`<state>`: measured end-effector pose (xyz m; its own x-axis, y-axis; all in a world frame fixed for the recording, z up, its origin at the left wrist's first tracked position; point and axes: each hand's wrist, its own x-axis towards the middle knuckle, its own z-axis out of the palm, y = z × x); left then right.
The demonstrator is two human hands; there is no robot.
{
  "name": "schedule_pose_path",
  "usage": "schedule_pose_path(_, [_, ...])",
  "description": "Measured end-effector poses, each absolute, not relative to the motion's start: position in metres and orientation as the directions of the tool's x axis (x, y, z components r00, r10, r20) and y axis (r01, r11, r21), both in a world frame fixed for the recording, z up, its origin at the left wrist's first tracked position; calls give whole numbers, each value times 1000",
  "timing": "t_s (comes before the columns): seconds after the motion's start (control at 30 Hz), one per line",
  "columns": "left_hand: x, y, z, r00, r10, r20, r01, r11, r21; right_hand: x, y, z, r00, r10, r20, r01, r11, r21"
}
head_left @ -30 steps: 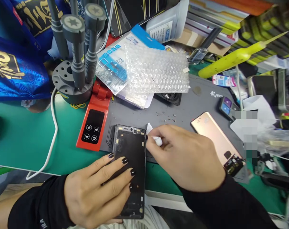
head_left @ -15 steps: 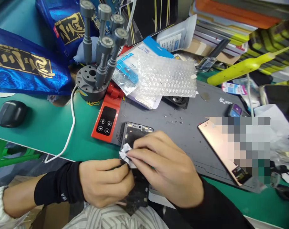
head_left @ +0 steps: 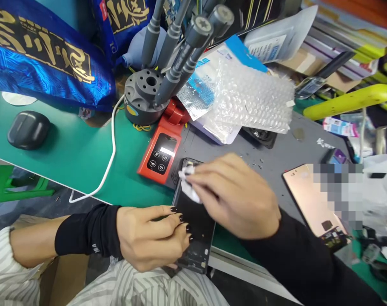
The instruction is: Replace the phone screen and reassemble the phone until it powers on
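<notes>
A black phone frame (head_left: 198, 231) lies lengthways in front of me, overhanging the table's front edge. My left hand (head_left: 155, 236) grips its left side, with curled fingertips on the face and the thumb low by the edge. Pinched in my right hand (head_left: 236, 195) is a crumpled white wipe (head_left: 190, 193), pressed on the upper part of the frame. That hand hides the frame's upper right corner.
A red device with touch buttons (head_left: 160, 153) sits just beyond the frame. Behind it stand a grey screwdriver holder (head_left: 142, 100) and bubble wrap (head_left: 254, 97). A copper-coloured phone screen (head_left: 303, 195) lies on the grey mat (head_left: 270, 157) at right. Far left is a black case (head_left: 29, 129).
My right hand has slid the wipe up to the frame's top end. My left hand, earlier close beside the wipe, now presses its fingers on the frame's left side. The camera view has shifted.
</notes>
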<state>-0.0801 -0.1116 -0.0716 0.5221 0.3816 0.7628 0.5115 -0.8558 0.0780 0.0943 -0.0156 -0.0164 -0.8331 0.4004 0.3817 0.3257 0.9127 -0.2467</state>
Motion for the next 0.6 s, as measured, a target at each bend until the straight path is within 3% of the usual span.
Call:
schedule_pose_path(0.2, [-82, -109, -72, 562, 331, 758, 485, -874, 22, 110, -45, -7, -883, 403, 240, 322, 893, -316])
schedule_pose_path(0.33, [-82, -107, -72, 554, 306, 774, 471, -882, 12, 105, -31, -8, -902, 323, 285, 229, 920, -318])
schedule_pose_path(0.6, [-81, -106, -70, 535, 307, 787, 456, -889, 37, 80, 22, -11, -924, 220, 312, 180, 972, -153])
